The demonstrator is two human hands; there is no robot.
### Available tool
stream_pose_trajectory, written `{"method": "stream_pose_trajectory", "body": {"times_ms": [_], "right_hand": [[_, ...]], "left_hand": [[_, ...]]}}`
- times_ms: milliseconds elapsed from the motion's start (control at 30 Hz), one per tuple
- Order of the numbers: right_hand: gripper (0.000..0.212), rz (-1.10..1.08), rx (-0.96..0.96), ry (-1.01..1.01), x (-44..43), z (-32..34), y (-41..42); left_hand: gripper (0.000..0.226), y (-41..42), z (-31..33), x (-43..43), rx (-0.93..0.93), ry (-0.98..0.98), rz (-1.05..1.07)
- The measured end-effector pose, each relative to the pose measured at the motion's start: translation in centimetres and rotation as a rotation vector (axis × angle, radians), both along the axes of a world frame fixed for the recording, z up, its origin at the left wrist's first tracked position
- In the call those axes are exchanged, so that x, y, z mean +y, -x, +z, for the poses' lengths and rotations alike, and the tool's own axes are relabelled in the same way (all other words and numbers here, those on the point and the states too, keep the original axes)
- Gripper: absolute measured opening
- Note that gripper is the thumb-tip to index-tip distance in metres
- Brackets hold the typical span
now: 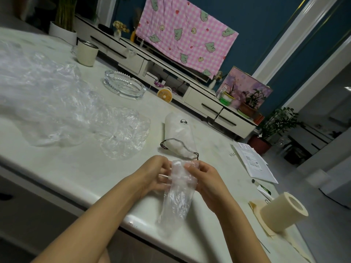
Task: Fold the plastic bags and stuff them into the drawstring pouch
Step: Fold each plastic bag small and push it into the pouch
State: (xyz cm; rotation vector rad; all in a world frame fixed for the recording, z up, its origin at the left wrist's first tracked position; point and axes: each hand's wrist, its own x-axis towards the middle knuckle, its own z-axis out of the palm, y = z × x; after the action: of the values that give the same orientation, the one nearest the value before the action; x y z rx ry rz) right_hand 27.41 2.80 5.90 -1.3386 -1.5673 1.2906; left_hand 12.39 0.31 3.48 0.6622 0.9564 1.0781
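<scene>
Nearest you, the folded plastic bag (179, 190) is a long, narrow strip. Its loose tail hangs toward you past the rounded edge of the surface (76, 168), and its upper end sits between your hands. Your left hand (157, 173) has its grip clamped on the strip's left edge, fingers curled round it. Your right hand (206, 180) pinches the top end from the right, thumb on the face of the plastic. Both grips are closed on the same bag at its far end. The strip's long axis runs near to far, leaning a little left at the near end.

I judge the coming move turns on that axis. Just beyond your fingers the drawstring pouch (178, 130) lies flat on the surface, its own long axis also near to far. Its dark-corded mouth faces you, with pale plastic already showing inside. The end of the strip you hold is the end closest to that mouth, near it but not touching. Neither hand is clearly nearer, since the mouth spans the gap between them. The strip looks too long to go in as it is, so you will probably need to fold the tail up toward your grip before pushing forward.

Far left, loose plastic bags (121, 133) lie crumpled and unfolded, apart from the pouch.
</scene>
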Motion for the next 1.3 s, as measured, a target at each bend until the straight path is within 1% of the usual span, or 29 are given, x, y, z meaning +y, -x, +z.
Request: {"method": "stream_pose_trajectory", "body": {"times_ms": [33, 67, 100, 133, 200, 267, 300, 333, 367, 400, 467, 500, 533, 567, 600, 667, 700, 767, 800, 867, 933, 967, 1033, 1067, 1100, 1133, 1200, 1267, 1300], "right_hand": [[0.012, -0.004, -0.007, -0.035, 0.0, -0.1, 0.0], [0.01, -0.009, -0.014, -0.065, 0.0, -0.1, 0.1], [0.008, -0.015, -0.019, -0.089, 0.0, -0.1, 0.2], [0.007, -0.022, -0.021, -0.103, 0.0, -0.1, 0.3], [0.007, -0.035, -0.009, -0.102, 0.0, 0.0, 0.4], [0.008, -0.057, 0.042, -0.081, 0.0, 0.2, 0.3], [0.01, -0.082, 0.063, -0.093, 0.0, 0.2, 0.1], [0.016, -0.11, 0.06, -0.161, -0.1, 0.3, -0.2], [0.028, -0.134, -0.011, -0.317, -0.1, 0.2, -0.6], [0.042, -0.118, -0.159, -0.543, -0.4, 0.2, -1.0], [0.064, 0.076, -0.577, -0.975, -0.9, -0.8, -1.5], [0.071, 0.178, -0.757, -1.104, -1.1, -1.6, -1.7], [0.071, 0.249, -0.844, -1.161, -1.4, -2.4, -1.5], [0.064, 0.291, -0.845, -1.186, -1.8, -3.0, -1.3], [0.052, 0.318, -0.792, -1.199, -2.0, -3.5, -1.0], [0.028, 0.327, -0.641, -1.179, -2.3, -3.7, -0.8], [0.02, 0.312, -0.565, -1.101, -2.4, -3.3, -0.8], [0.005, 0.266, -0.456, -0.806, -2.7, -2.1, -0.5], [0.005, 0.274, -0.423, -0.639, -2.7, -1.6, -0.4], [0.018, 0.301, -0.351, -0.358, -2.6, -0.7, 0.0], [0.017, 0.257, -0.278, -0.187, -2.5, -0.3, 0.5], [0.019, 0.219, -0.263, -0.138, -2.4, -0.2, 0.6], [0.022, 0.146, -0.271, -0.095, -2.3, 0.0, 0.8], [0.022, 0.131, -0.27, -0.087, -2.3, 0.1, 0.8], [0.021, 0.128, -0.264, -0.076, -2.3, 0.3, 0.9], [0.02, 0.135, -0.26, -0.072, -2.4, 0.4, 0.9], [0.018, 0.134, -0.24, -0.08, -2.6, 0.4, 0.8], [0.011, 0.032, -0.212, -0.125, -2.7, 0.1, 0.6], [0.02, -0.043, -0.205, -0.153, -2.7, -0.2, 0.4]], "left_hand": [[0.017, 0.0, 0.1, -0.1, -0.031, 0.012, -0.006], [0.024, 0.0, 0.0, 0.0, -0.028, -0.002, -0.036], [0.03, 0.0, -0.3, 0.1, 0.017, -0.029, -0.078], [0.031, -0.1, -0.5, 0.0, 0.073, -0.066, -0.12], [0.021, -0.2, -0.6, -0.2, 0.147, -0.1, -0.157], [0.017, 0.0, -1.0, -0.1, 0.181, -0.089, -0.127], [0.016, 0.1, -1.0, 0.0, 0.176, -0.082, -0.106], [0.015, 0.2, -1.0, 0.1, 0.167, -0.074, -0.084], [0.013, 0.3, -1.0, 0.2, 0.153, -0.063, -0.062], [0.011, 0.4, -1.1, 0.3, 0.138, -0.051, -0.036], [0.01, 0.5, -1.1, 0.4, 0.088, -0.024, 0.025], [0.009, 0.5, -1.0, 0.5, 0.066, -0.019, 0.048], [0.009, 0.6, -1.0, 0.4, 0.057, -0.016, 0.067], [0.008, 0.6, -1.0, 0.4, 0.06, -0.015, 0.075], [0.007, 0.6, -1.0, 0.4, 0.062, -0.016, 0.074], [0.007, 0.5, -1.0, 0.2, 0.064, -0.008, 0.07], [0.008, 0.5, -0.9, 0.2, 0.08, -0.004, 0.074], [0.012, 0.4, -0.9, 0.1, 0.104, -0.011, 0.08], [0.013, 0.4, -0.8, 0.1, 0.108, -0.027, 0.072], [0.009, 0.2, -0.7, -0.2, 0.104, -0.067, 0.033], [0.006, 0.1, -0.6, -0.3, 0.071, -0.079, 0.005], [0.007, 0.2, -0.6, -0.4, 0.044, -0.079, -0.013], [0.019, 0.3, -0.3, -0.6, -0.003, -0.099, -0.078], [0.023, 0.5, -0.2, -0.8, 0.005, -0.135, -0.114], [0.023, 0.5, 0.0, -1.0, 0.035, -0.181, -0.133], [0.022, 0.5, 0.0, -1.1, 0.069, -0.212, -0.126], [0.025, 0.3, -0.2, -1.1, 0.157, -0.217, -0.032], [0.017, 0.2, -0.2, -1.0, 0.168, -0.211, 0.048], [0.015, 0.2, -0.1, -1.1, 0.151, -0.216, 0.055]]}}
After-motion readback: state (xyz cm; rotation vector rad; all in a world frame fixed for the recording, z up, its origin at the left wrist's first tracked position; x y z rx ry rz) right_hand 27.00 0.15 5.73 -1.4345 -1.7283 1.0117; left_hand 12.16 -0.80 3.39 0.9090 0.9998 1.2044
